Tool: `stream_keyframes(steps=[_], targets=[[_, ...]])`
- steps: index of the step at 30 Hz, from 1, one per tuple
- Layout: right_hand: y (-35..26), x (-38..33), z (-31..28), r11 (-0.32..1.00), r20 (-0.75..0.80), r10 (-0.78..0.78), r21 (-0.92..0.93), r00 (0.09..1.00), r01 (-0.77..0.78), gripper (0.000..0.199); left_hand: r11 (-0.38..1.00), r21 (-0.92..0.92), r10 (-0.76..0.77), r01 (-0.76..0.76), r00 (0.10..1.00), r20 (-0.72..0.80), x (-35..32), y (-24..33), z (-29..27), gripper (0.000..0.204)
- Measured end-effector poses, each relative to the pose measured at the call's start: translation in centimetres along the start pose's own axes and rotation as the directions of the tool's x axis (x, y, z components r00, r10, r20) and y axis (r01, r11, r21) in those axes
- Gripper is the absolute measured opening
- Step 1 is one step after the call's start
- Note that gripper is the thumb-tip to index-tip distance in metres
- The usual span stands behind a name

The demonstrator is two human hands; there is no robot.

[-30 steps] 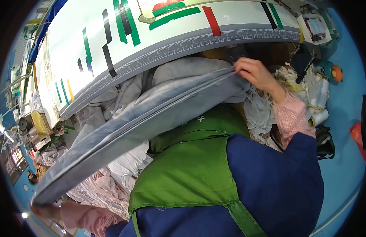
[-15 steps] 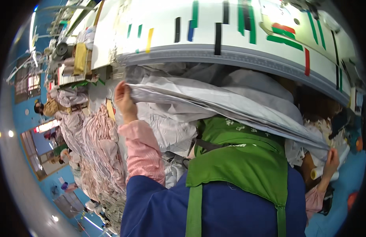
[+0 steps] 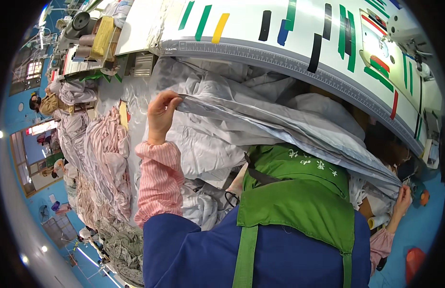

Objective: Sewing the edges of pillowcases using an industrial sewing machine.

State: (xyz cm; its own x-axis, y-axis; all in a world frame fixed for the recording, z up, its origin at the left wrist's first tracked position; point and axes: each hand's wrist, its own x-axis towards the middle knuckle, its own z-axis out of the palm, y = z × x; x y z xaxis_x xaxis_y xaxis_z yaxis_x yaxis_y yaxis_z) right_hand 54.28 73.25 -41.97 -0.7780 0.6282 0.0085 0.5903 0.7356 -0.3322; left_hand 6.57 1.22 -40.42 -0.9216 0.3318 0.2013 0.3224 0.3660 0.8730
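A long piece of pale grey fabric is stretched between my two hands, slanting down from left to right above my green apron. My left hand pinches one end of its gathered edge between thumb and fingers. At the far right, my right hand grips the other end; its fingers are partly hidden. Folds run lengthwise along the taut edge. More of the grey cloth hangs in loose folds below and behind the stretched edge.
Ahead lies a white sewing table with a ruler strip along its front and coloured tape marks. A sewing machine stands at its right. Heaps of pinkish fabric lie to the left. Other people sit farther off, one in brown.
My view has shifted, so the table sits farther up and to the right. Both hands keep hold of the fabric ends, and the cloth stays stretched between them.
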Motion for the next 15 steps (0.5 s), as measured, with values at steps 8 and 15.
stream_keyframes(steps=[8, 15], targets=[[-0.7, 0.6, -0.7, 0.997, 0.019, 0.047, 0.053, 0.999, -0.048, 0.010, 0.931, 0.332, 0.097, -0.153, 0.979, 0.179, 2.1, 1.7, -0.5, 0.011], [-0.9, 0.5, -0.7, 1.000, -0.009, 0.015, 0.010, 1.000, -0.015, 0.009, 0.868, 0.419, 0.160, -0.268, 0.948, 0.275, 3.0, 2.7, -0.9, 0.012]])
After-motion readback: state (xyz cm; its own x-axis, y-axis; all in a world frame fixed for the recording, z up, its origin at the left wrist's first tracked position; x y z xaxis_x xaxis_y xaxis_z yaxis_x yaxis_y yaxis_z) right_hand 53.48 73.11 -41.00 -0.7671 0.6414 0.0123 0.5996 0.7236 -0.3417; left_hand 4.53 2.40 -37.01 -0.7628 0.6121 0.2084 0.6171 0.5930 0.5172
